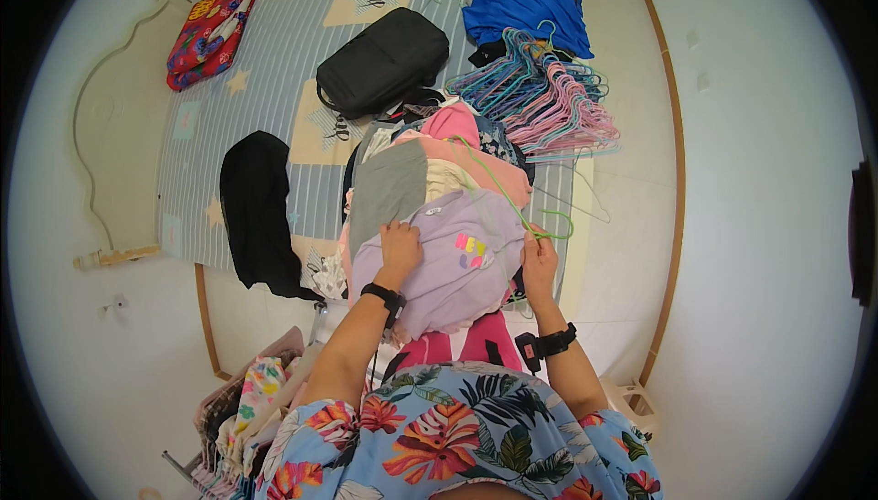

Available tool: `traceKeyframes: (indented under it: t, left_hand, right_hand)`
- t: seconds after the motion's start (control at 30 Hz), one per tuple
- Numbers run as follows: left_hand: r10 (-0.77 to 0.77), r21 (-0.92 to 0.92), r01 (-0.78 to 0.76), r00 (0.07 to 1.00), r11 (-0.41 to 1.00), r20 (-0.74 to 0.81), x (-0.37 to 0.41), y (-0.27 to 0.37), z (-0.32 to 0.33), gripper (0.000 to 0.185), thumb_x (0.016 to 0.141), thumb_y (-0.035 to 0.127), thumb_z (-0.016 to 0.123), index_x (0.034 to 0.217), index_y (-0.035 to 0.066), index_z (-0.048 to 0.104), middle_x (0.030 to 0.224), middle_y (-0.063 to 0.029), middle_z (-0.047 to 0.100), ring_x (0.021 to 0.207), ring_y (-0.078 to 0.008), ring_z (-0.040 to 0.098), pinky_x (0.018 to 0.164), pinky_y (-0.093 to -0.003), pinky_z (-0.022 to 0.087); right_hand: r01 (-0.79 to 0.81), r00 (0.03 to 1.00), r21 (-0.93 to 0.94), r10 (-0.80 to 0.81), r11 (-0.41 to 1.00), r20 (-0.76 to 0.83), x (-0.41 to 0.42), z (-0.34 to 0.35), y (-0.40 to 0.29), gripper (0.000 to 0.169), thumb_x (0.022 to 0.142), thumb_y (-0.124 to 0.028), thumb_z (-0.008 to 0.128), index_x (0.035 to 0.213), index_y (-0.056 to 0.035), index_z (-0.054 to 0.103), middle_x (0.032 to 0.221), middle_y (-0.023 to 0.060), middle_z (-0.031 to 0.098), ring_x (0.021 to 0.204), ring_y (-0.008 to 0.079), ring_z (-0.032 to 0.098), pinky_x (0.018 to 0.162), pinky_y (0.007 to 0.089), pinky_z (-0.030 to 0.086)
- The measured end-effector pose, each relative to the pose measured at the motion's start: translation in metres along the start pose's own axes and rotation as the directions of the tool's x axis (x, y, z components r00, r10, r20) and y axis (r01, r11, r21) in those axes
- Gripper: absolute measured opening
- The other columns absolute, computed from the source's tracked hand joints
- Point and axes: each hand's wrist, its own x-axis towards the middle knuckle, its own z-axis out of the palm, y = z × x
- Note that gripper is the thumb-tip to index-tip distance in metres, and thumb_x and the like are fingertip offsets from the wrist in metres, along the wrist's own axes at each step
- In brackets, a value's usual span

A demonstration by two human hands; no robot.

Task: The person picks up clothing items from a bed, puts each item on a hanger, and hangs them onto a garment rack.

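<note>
A lavender shirt [439,273] with bright printed lettering lies spread on top of a heap of clothes. My left hand [401,249] grips its fabric at the left, below the collar. In my right hand [540,263] is a light green wire hanger [495,176], held near its hook at the shirt's right edge. The hanger's long side slants up and left over the heap. Beneath the shirt show a grey garment [389,181], a cream one [449,181] and a salmon-pink one [507,170].
Past the heap, a black backpack [384,61] lies on the striped bed sheet [274,68]. Many hangers [549,95] are piled beside a blue garment [528,9]. Black cloth [254,212] lies left, a red patterned bag [212,33] farther off. Clothes hang on a rack [250,404] at lower left.
</note>
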Motion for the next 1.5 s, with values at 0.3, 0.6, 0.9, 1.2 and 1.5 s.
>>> traceKeyframes:
  t: [0.3, 0.6, 0.9, 1.2, 1.5]
  left_hand:
    - [0.069, -0.021, -0.07, 0.997, 0.997, -0.041, -0.059, 0.002, -0.014, 0.008, 0.068, 0.013, 0.067, 0.075, 0.01, 0.069, 0.081, -0.0077, 0.06, 0.092, -0.0264, 0.054, 0.088, -0.0453, 0.036]
    - [0.16, -0.134, -0.166, 0.985, 0.977, -0.06, -0.104, 0.006, -0.042, 0.008, 0.067, 0.014, 0.068, 0.074, 0.011, 0.067, 0.08, -0.0072, 0.056, 0.09, -0.0263, 0.053, 0.086, -0.0447, 0.037]
    - [0.252, -0.185, -0.241, 0.967, 0.953, 0.037, -0.136, 0.008, -0.07, 0.005, 0.069, 0.015, 0.066, 0.072, 0.011, 0.067, 0.081, -0.0062, 0.057, 0.091, -0.0259, 0.052, 0.079, -0.0398, 0.041]
    - [0.014, -0.023, -0.011, 0.993, 1.0, 0.115, -0.143, 0.012, -0.054, 0.013, 0.072, 0.018, 0.066, 0.078, 0.007, 0.069, 0.083, -0.0084, 0.057, 0.092, -0.0294, 0.055, 0.074, -0.0415, 0.047]
    - [-0.421, -0.824, 0.372, 0.888, 0.428, 0.182, -0.11, -0.003, -0.061, 0.027, 0.087, 0.024, 0.066, 0.096, -0.001, 0.068, 0.089, -0.0081, 0.068, 0.078, -0.0177, 0.065, 0.07, -0.0295, 0.053]
  right_hand:
    - [0.23, 0.961, -0.164, -0.198, 0.959, 0.192, -0.019, 0.034, -0.005, 0.026, 0.094, -0.004, 0.054, 0.117, -0.0061, 0.064, 0.073, -0.0021, 0.051, 0.06, 0.0047, 0.041, 0.055, 0.0198, 0.034]
    - [0.48, 0.848, -0.46, -0.261, 0.747, 0.462, 0.0, 0.082, 0.042, 0.031, 0.083, -0.019, 0.07, 0.111, -0.0083, 0.068, 0.108, 0.0109, 0.067, 0.082, 0.0236, 0.065, 0.071, 0.0324, 0.051]
    - [0.468, 0.83, -0.834, 0.178, 0.291, 0.528, -0.003, 0.103, 0.07, 0.041, 0.069, -0.038, 0.073, 0.094, -0.0059, 0.069, 0.102, 0.0173, 0.067, 0.092, 0.0336, 0.065, 0.078, 0.0435, 0.052]
    - [0.294, 0.924, -0.739, 0.018, 0.606, 0.381, 0.002, 0.064, 0.066, 0.022, 0.078, -0.022, 0.063, 0.083, -0.0017, 0.065, 0.077, 0.0161, 0.068, 0.071, 0.025, 0.067, 0.06, 0.0382, 0.051]
    - [-0.029, 0.916, -0.195, 0.105, 0.98, 0.386, -0.035, 0.056, -0.054, 0.009, 0.089, -0.013, 0.059, 0.094, -0.0054, 0.058, 0.073, -0.001, 0.056, 0.052, 0.008, 0.05, 0.045, 0.0217, 0.042]
